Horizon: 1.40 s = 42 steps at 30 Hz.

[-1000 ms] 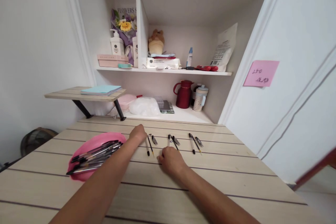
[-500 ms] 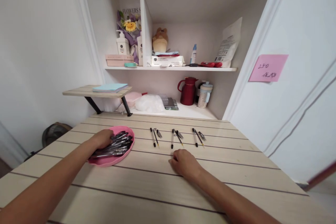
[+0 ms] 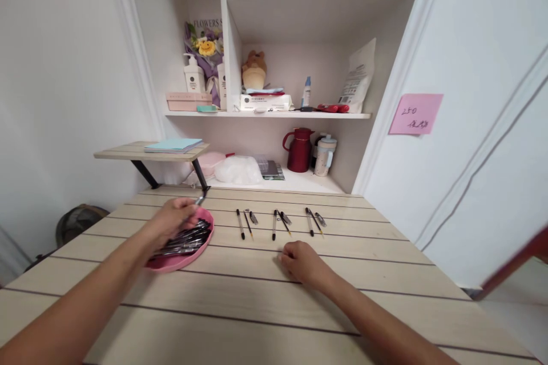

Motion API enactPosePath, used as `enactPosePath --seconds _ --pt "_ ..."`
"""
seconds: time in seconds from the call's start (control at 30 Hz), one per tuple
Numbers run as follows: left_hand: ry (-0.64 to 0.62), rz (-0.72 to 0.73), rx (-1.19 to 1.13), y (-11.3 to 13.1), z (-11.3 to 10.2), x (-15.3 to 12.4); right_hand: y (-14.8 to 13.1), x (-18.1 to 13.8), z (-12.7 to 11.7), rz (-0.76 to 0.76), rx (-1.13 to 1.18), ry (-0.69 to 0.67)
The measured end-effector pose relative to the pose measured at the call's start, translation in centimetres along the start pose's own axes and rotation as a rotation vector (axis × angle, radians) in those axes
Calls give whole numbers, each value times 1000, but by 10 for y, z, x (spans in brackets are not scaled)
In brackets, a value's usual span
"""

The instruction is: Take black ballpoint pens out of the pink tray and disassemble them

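My left hand (image 3: 173, 219) is closed on a pen (image 3: 200, 199), whose end sticks out past the fingers toward the back of the table. It hovers over a round pink tray (image 3: 173, 265) heaped with several dark-and-clear pens (image 3: 190, 240). On the table to the right lie three groups of pen parts: a left group with a clear barrel (image 3: 240, 224), a middle one with a barrel (image 3: 274, 226), and a right one with a barrel (image 3: 309, 222). Each has a thin refill and a cap beside it. My right hand (image 3: 299, 259) rests loosely curled on the table in front of these groups, with nothing seen in it.
A small raised stand (image 3: 124, 151) with blue paper (image 3: 173, 145) on it stands at the back left. Behind the table, the shelf holds a red jug (image 3: 299, 151), a cup (image 3: 325, 157) and a plastic bag (image 3: 238, 170). A pink note (image 3: 415, 114) hangs on the right wall.
My left hand has risen from among the pens in the tray and now holds one pen up. The right hand stays on the table. The view has shifted slightly.
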<state>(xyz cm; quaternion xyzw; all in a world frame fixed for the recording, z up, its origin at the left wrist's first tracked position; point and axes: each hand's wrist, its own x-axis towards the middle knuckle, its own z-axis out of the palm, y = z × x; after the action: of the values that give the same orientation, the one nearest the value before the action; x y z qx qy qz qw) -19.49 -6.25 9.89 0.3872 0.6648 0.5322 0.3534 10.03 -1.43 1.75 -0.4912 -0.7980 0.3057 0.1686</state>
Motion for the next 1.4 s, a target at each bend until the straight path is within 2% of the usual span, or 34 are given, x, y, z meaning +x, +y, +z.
enactPosePath --seconds 0.07,0.13,0.23,0.33,0.43,0.57,0.63,0.73,0.8,0.9,1.0,1.1,1.17,1.2,1.33,1.4 --pt "-265 -12 -292 -6 41 -15 -12 1 10 -3 318 -69" --pt "-401 -66 -517 -17 86 -31 -24 1 21 -72 577 -97" --pt "-356 -107 -732 -35 139 -48 -28 3 36 -137 751 -16" --pt "-303 -117 -797 -47 159 -51 -17 3 44 -100 732 33" --pt "-307 -126 -738 -53 156 -46 -9 2 45 -98 580 64" --pt "-308 -157 -693 -58 148 -37 -15 -1 40 -189 327 138" --pt "-235 -182 -732 -59 146 -31 -21 -6 39 -183 123 151" --pt "-56 -180 -773 -60 141 -21 -27 -16 36 -112 -264 133" --pt "-5 -154 -766 -60 136 -14 -28 -22 31 -103 -375 83" --pt "-7 -98 -662 -62 130 -9 -25 -23 17 -107 -322 57" --pt "-42 -46 -376 -64 127 -10 -21 -17 6 -66 -172 102" --pt "-11 108 -157 -63 127 -13 -18 -11 7 -56 11 98" --pt "15 164 -177 -61 128 -17 -16 -10 12 -72 95 95" --pt "-12 144 -223 -60 129 -19 -15 -10 16 -85 123 96" --pt "-263 -45 -482 -60 134 -28 -14 -10 25 -141 149 77" --pt "-280 -93 -578 -62 135 -30 -14 -9 27 -151 100 68"
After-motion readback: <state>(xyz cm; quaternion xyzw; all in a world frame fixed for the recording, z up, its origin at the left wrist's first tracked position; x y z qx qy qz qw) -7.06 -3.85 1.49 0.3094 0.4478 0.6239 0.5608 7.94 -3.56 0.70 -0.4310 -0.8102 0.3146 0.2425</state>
